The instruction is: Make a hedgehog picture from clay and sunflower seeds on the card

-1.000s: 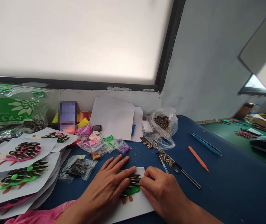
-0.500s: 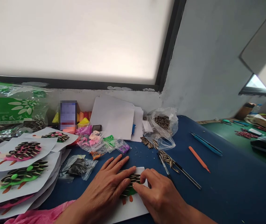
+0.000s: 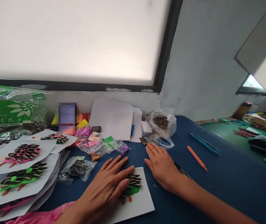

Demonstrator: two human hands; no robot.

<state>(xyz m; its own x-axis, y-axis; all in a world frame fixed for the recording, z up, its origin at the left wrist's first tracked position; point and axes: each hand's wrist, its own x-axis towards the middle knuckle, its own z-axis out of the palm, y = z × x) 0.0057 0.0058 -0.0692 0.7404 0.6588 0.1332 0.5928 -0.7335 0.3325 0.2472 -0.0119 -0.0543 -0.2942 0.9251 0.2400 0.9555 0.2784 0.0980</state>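
Note:
My left hand (image 3: 111,180) lies flat with its fingers spread on a white sheet of paper (image 3: 142,205), partly covering it. On that sheet shows a green clay hedgehog shape (image 3: 133,190) with brown feet and striped sunflower seeds (image 3: 135,179) set in it as spines; the rest is under my hand. My right hand (image 3: 159,163) is off the paper, reaching forward with fingers stretched out. Its fingertips are at a small pile of sunflower seeds (image 3: 144,141) on the blue table. No seed shows in its fingers.
Finished hedgehog pictures (image 3: 23,152) are stacked at the left. Behind stand blank paper (image 3: 114,118), an open plastic bag of seeds (image 3: 162,123) and small bags of coloured clay (image 3: 95,141). An orange marker (image 3: 197,158) and a blue pen (image 3: 204,143) lie at the right.
My right hand has left the hedgehog picture, where its fingers were pinched, and moved forward and right to the loose seeds, its fingers now extended. My left hand stays on the paper.

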